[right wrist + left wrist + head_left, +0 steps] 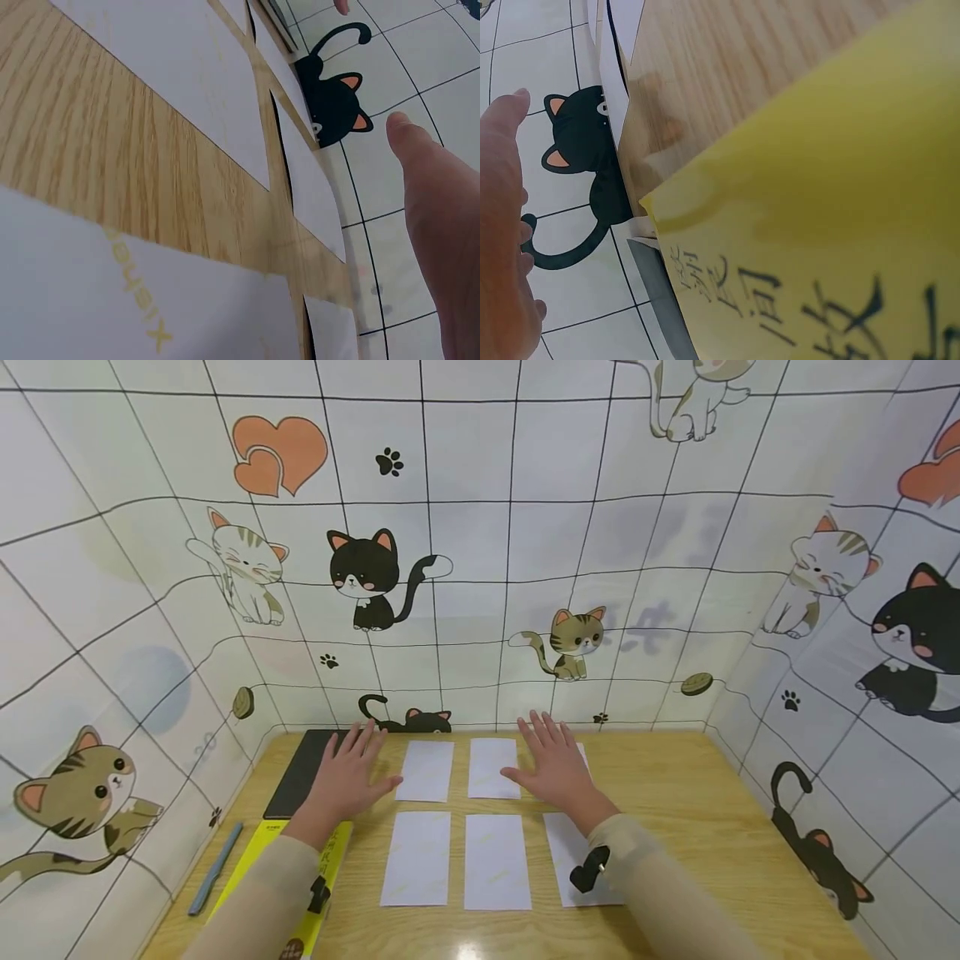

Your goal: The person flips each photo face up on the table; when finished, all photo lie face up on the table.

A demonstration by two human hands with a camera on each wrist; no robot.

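Several white paper sheets lie in two rows on the wooden table, among them a back-left sheet [426, 771], a back-middle sheet [491, 768] and a front-middle sheet [497, 862]. My left hand [348, 777] is spread above the dark board-like item [288, 777] and the yellow book [337, 847], its thumb near the back-left sheet. My right hand [557, 764] is spread over the back-right sheet [583, 755], partly hiding it; my arm covers part of the front-right sheet [564, 835]. Both hands hold nothing. In the right wrist view, faint yellow lettering marks a near sheet [90, 292].
A grey-blue pen-like stick [216, 868] lies at the table's left edge. Behind and on both sides of the table [697, 843] stand white gridded walls [472, 543] with cartoon cats. A small black device [590, 868] is worn on my right wrist.
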